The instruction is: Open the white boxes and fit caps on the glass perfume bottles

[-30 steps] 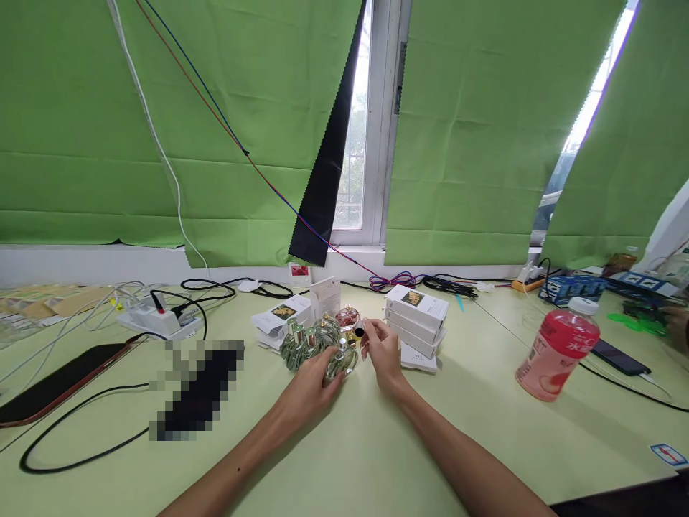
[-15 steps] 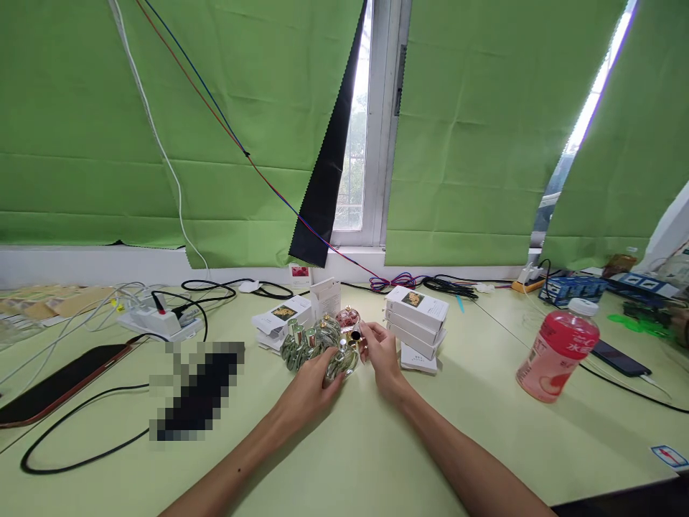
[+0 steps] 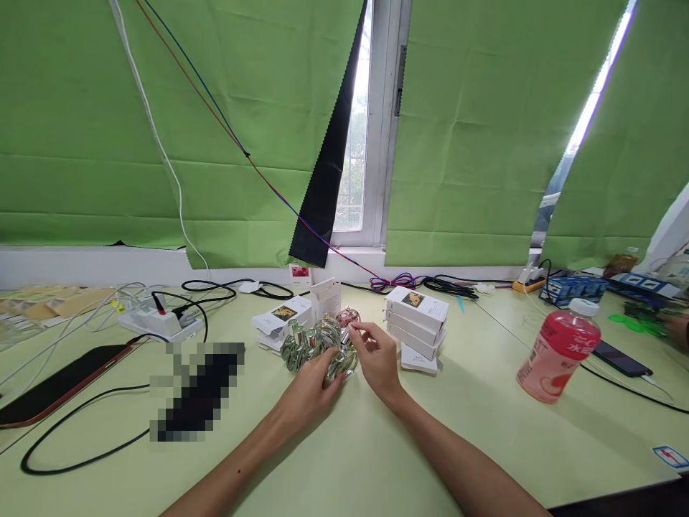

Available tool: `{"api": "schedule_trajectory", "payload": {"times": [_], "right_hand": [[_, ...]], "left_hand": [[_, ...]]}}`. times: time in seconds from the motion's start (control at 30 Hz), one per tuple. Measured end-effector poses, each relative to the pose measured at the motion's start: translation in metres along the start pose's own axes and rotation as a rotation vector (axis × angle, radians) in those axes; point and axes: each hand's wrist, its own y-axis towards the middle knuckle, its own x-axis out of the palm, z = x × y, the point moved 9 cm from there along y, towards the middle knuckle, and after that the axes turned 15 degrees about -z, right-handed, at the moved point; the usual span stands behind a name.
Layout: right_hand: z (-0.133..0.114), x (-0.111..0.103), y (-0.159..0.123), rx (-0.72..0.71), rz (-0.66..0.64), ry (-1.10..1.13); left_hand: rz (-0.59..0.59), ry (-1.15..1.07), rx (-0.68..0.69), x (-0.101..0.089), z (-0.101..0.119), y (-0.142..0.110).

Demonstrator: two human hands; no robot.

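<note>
My left hand [image 3: 311, 384] is closed round the side of a round, clear glass perfume bottle [image 3: 349, 363] on the table. My right hand [image 3: 380, 360] pinches a small shiny cap [image 3: 345, 334] at the top of this bottle, thumb and fingers close together. Whether the cap is seated on the neck is hidden by the fingers. Just left of the bottle stand several greenish perfume bottles [image 3: 295, 353] with shiny caps. Behind them sits a pinkish-red bottle [image 3: 349, 314], partly covered by my right fingers.
White boxes are stacked at left [image 3: 293, 310] and right [image 3: 425, 312] of the bottles. A pink drink bottle [image 3: 558, 355] stands at right, near a phone [image 3: 621, 357]. At left lie another phone [image 3: 64, 380], a power strip [image 3: 161, 324] and cables. Part of another person's hand [image 3: 677, 330] shows far right.
My right hand has brought the cap from beside the bottle leftward onto its top, turning it over. The left hand stays on the bottle. A hand has appeared at the far right edge.
</note>
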Motion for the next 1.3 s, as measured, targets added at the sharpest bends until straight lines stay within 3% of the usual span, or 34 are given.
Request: {"api": "schedule_trajectory", "payload": {"times": [0.4,1.3], "right_hand": [[-0.015,0.014,-0.002,-0.226,-0.132,-0.143],[-0.007,0.022,-0.003,-0.176,-0.227,-0.176]], "left_hand": [[-0.009,-0.03,0.033,-0.002,0.006,-0.001],[-0.004,-0.047,0.059,-0.002,0.007,0.0]]}}
